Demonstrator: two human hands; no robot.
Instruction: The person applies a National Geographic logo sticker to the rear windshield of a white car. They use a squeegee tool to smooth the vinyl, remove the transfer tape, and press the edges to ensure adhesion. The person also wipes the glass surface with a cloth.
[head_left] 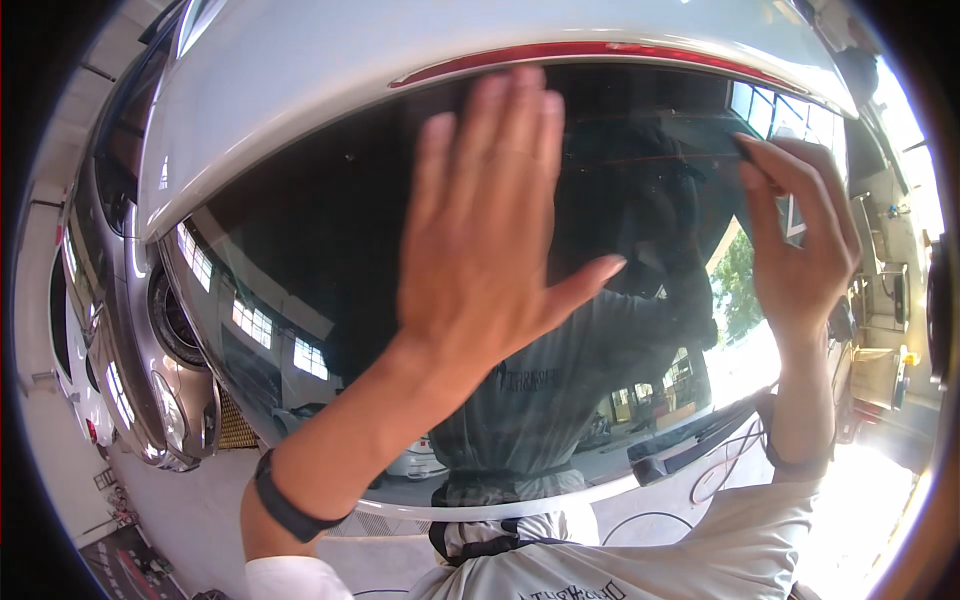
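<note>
The dark rear window (330, 220) of a white car fills the middle of the view and reflects my upper body. My left hand (480, 225) is spread over its upper middle, fingers pointing at the red brake light strip (560, 52) and thumb out to the right. Its fingers are slightly blurred, and whether the palm touches the glass I cannot tell. At the window's upper right, my right hand (805, 225) is closed in a pinch between thumb and forefinger. A small dark bit shows at those fingertips, too small to name.
The white car roof (300, 70) curves above the glass. A black wiper (690, 452) lies along the window's lower right edge. To the left stands a brownish-grey car (140, 330) with its wheel showing. Thin cables (645, 518) run below on the pale floor (230, 500).
</note>
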